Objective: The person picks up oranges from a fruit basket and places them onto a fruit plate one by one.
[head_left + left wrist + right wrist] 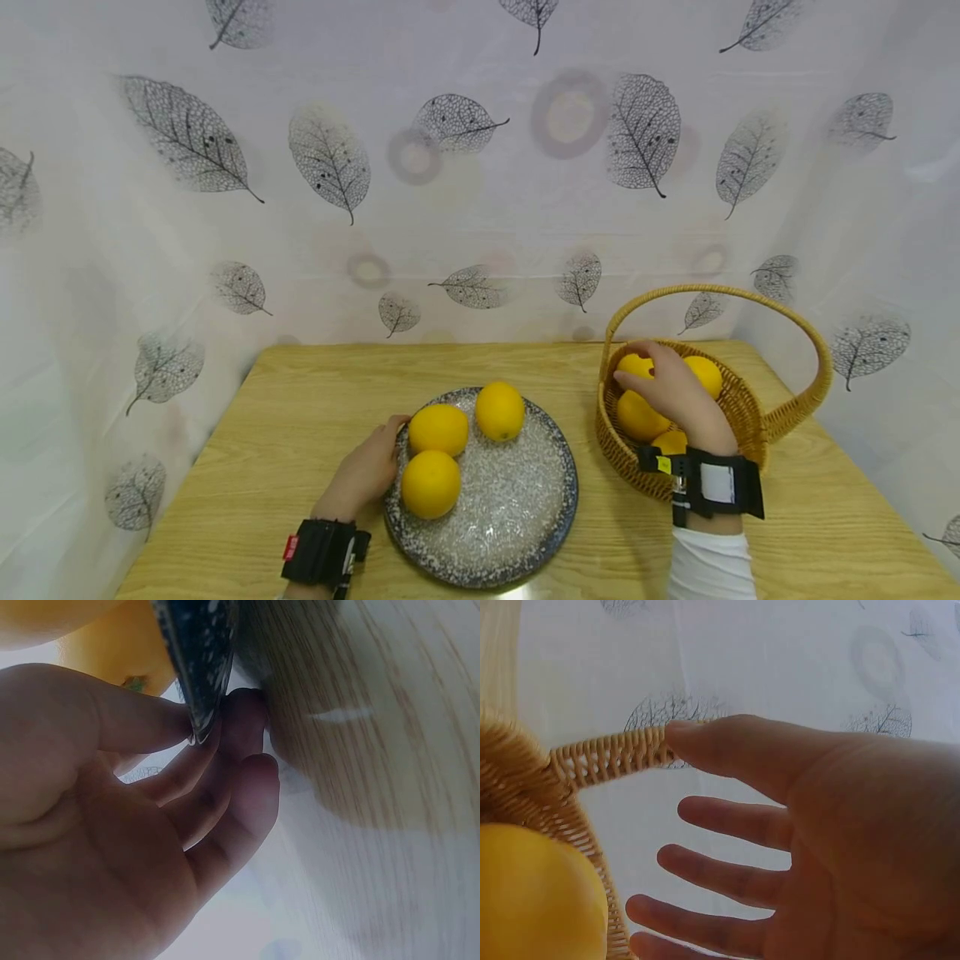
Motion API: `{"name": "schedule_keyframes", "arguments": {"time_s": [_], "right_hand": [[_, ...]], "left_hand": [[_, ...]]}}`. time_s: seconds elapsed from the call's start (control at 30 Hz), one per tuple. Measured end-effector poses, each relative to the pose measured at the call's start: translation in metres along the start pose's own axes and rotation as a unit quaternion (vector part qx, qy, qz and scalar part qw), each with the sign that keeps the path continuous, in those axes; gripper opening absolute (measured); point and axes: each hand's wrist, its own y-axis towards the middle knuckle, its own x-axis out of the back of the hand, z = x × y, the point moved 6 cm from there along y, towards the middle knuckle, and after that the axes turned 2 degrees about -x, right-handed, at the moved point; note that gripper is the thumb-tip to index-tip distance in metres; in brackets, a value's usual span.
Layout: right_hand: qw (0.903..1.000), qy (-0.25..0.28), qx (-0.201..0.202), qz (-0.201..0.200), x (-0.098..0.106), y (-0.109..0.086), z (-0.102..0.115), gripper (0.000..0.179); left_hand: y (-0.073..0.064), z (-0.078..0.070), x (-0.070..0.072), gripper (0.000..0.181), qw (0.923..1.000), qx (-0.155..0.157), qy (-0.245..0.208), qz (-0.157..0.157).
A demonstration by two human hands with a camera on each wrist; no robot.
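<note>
My left hand [369, 468] pinches the left rim of a round speckled grey plate [510, 508] with a dark edge. In the left wrist view, the thumb lies over the rim and the fingers [251, 787] are under it. Three oranges [431, 484] sit on the plate, two by the left hand and one at the back. My right hand [671, 385] reaches in under the handle of a wicker basket [738, 408] holding several oranges [639, 417]. Its fingers [727, 821] are spread with nothing between them in the right wrist view, near an orange [536, 900].
The basket's tall arched handle [806, 333] rises over the right hand and leans to the right. Plate and basket stand apart on a light wooden table [315, 383]. A white cloth [465, 217] with leaf prints hangs behind and at both sides.
</note>
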Motion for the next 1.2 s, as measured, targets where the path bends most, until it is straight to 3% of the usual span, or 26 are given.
{"name": "schedule_keyframes", "arguments": {"time_s": [0.27,0.4,0.57,0.73,1.2], "right_hand": [[0.9949,-0.007,-0.078,0.063,-0.007,-0.005,-0.024,0.076],[0.9914,-0.011,-0.098,0.086,-0.011,-0.007,-0.034,0.074],[0.9902,-0.010,-0.085,0.110,-0.018,-0.006,-0.038,0.074],[0.9918,-0.037,-0.055,0.109,-0.028,0.002,-0.039,0.076],[0.9876,-0.039,-0.060,0.140,-0.036,0.003,-0.042,0.081]], "left_hand": [[-0.002,0.000,-0.001,0.047,1.0000,0.006,-0.004,0.005],[-0.002,-0.001,0.000,0.048,0.9999,0.006,-0.004,0.007],[-0.001,0.001,-0.002,0.047,0.9999,0.007,-0.004,0.009],[-0.001,0.003,-0.003,0.047,0.9999,0.010,-0.008,0.009],[0.001,0.000,-0.001,0.046,1.0000,0.005,-0.003,0.007]]}}
